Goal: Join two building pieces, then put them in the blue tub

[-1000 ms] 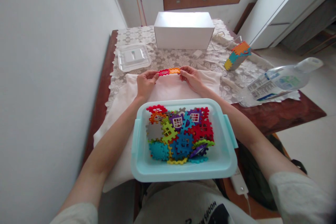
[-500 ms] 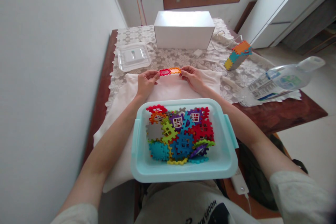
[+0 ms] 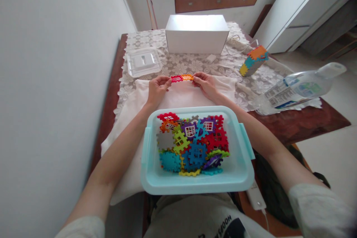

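Note:
My left hand (image 3: 156, 89) pinches a red toothed block tile (image 3: 176, 78) by its left edge. An orange tile (image 3: 187, 77) is held by my right hand (image 3: 205, 83), and the two tiles meet edge to edge above a white cloth (image 3: 178, 96). Closer to me, on my lap, sits a light blue bin (image 3: 150, 173) filled with several coloured interlocking tiles (image 3: 193, 143).
A clear plastic lid (image 3: 143, 61) lies at the table's back left. A white box (image 3: 196, 39) stands at the back. A built block of coloured tiles (image 3: 252, 60) and a tilted plastic bottle (image 3: 299, 87) are to the right. A white wall runs along the left.
Both hands stay on the joined red and orange tiles. The view has shifted slightly, so everything sits a little lower and to the right.

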Available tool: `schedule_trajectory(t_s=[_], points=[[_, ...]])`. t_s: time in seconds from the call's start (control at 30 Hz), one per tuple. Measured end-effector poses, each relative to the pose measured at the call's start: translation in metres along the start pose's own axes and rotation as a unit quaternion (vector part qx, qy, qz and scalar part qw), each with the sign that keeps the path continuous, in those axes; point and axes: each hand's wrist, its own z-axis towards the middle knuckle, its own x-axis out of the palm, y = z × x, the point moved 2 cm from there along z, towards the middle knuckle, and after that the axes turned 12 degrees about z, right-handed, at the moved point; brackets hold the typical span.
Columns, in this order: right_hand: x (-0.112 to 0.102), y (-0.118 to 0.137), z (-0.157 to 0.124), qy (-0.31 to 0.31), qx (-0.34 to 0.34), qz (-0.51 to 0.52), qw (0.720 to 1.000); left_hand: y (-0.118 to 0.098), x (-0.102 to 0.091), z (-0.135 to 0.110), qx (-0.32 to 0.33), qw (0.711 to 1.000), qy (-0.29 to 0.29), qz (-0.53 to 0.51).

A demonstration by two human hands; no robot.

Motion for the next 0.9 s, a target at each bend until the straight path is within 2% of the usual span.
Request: schedule_trajectory(t_s=[0.43, 0.6, 0.9], points=[[0.011, 0.008, -0.005, -0.025, -0.022, -0.042, 0.999, -0.008, 0.002, -0.005, 0.019, 0.999, 0.001, 0.027], [0.015, 0.013, -0.007, -0.016, -0.02, -0.062, 0.998, -0.01, 0.002, -0.005, 0.014, 0.999, -0.002, 0.031], [0.008, 0.009, -0.004, -0.016, -0.027, -0.07, 0.997, -0.01, 0.002, -0.006, 0.023, 0.999, 0.01, 0.034]])
